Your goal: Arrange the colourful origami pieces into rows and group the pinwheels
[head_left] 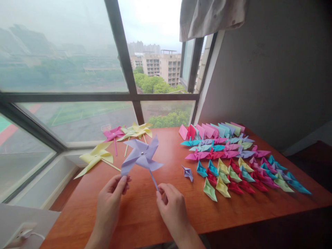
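A lavender paper pinwheel point(141, 157) with a silver pin at its centre is held up over the table between both hands. My left hand point(114, 190) pinches the tip of its lower left blade. In my right hand point(171, 200), thumb and fingers close round the lower end of its thin purple stick. Just beyond lie other pinwheels: a yellow one point(95, 157) to the left, a magenta one point(114, 134) and pale yellow ones point(140, 130) behind. To the right of the held pinwheel sits a small purple folded paper piece point(187, 173).
Several colourful paper boats point(234, 174) stand in rows on the right of the wooden table point(135, 214). Behind them are rows of paper cranes point(207, 155) and folded paper pieces point(207, 130). A framed window point(166, 97) borders the far side, and a grey wall point(272, 76) the right.
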`<state>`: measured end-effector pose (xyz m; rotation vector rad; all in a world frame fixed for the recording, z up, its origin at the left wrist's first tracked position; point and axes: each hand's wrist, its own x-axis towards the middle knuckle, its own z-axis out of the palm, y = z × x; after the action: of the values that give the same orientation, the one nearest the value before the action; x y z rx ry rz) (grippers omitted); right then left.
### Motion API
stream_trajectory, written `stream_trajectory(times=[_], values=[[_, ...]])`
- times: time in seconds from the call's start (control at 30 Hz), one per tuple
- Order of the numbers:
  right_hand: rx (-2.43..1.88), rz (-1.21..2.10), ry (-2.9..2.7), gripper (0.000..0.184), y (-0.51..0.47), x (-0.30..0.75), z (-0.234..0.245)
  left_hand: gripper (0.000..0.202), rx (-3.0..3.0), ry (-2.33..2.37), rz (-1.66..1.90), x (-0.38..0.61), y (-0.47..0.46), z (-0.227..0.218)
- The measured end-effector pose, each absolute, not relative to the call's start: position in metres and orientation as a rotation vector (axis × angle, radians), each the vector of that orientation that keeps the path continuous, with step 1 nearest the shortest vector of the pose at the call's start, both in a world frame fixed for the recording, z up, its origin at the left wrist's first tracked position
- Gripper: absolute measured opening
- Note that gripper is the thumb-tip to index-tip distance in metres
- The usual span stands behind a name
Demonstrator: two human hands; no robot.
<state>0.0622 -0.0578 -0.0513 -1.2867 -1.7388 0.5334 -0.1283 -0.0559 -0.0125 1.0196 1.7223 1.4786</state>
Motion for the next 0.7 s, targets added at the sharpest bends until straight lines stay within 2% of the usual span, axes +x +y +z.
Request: stream_trajectory(times=[0.3, 0.6, 0.7], values=[[-1.302, 0.537, -1.779, 0.017, -0.054, 0.066, -0.055, 0.035, 0.797, 1.636, 1.602, -0.159, -0.004, 0.003], [-1.378, 0.474, -1.754, 0.019, -0.036, 0.072, -0.061, 0.044, 1.093, 1.689, 1.441, -0.145, 0.043, -0.012], [-1.454, 0.380, -1.762, 0.018, -0.023, 0.074, -0.061, 0.040, 1.202, 1.737, 1.384, -0.136, 0.040, -0.018]])
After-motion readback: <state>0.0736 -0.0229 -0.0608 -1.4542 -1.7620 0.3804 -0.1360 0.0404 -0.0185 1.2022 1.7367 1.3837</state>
